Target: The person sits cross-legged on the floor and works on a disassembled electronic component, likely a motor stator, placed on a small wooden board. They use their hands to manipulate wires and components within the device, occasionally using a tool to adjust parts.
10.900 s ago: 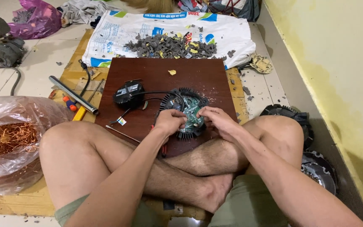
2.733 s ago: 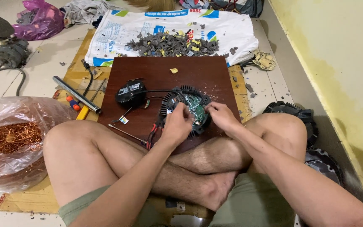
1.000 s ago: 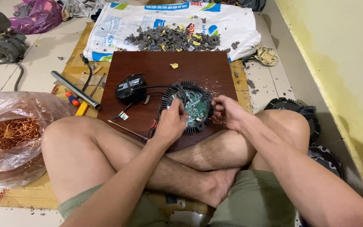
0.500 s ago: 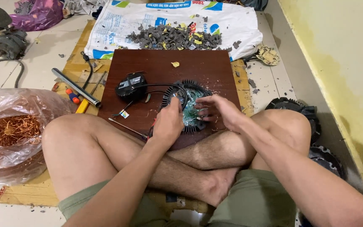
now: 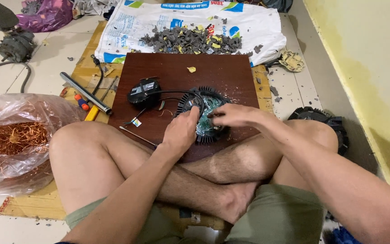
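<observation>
Near the front edge of the dark brown board (image 5: 181, 72), right of its middle, I see the round black finned unit (image 5: 202, 118) lying flat, its ribbed rim circling a green circuit board (image 5: 206, 113) that shows in its open centre. Black wires run from it to a small black box (image 5: 144, 91) just beside it, toward the board's left edge. My left hand (image 5: 181, 131) rests on the unit's near-left rim, fingers (image 5: 190, 115) curled together and pressing down on the fins. My right hand (image 5: 233, 116) lies across the unit's right side, its fingers (image 5: 214, 118) bunched close and touching the green board; whether they pinch anything I cannot tell. Off the board's left edge lie a metal tube (image 5: 85, 92) and a clear bag of copper wire (image 5: 12, 138). Beyond the far edge, grey scrap pieces (image 5: 190, 39) sit heaped on a white sack (image 5: 127, 27).
</observation>
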